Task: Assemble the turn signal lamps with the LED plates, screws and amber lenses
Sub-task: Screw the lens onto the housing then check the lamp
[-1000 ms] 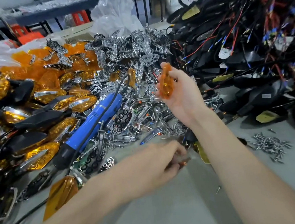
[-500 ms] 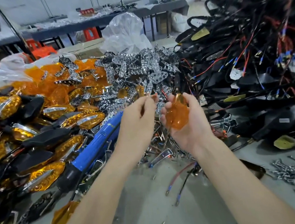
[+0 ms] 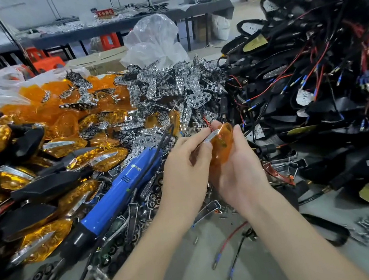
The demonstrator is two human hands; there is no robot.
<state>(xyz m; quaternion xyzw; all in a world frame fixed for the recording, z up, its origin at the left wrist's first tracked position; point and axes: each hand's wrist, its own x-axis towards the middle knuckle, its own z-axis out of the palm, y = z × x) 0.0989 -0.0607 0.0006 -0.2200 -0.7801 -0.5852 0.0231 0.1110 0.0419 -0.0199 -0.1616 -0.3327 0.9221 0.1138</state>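
Both hands are hovering close together above the table (image 3: 194, 276). The right hand (image 3: 240, 170) is cupping an amber lens (image 3: 222, 146), fingers curled round it, while the left hand (image 3: 182, 163) is pinching what looks like a chrome LED plate (image 3: 212, 135) against the lens's upper edge. A blue screwdriver (image 3: 120, 193) is lying just left of the fingers.

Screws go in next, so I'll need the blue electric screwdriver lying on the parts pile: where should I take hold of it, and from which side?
Probably take the blue screwdriver at mid-barrel, from above, fingers wrapped across its length. It lies slanted, black nose low-left, cord end near the left hand. Only its top side is bare of the loose parts bedding it.
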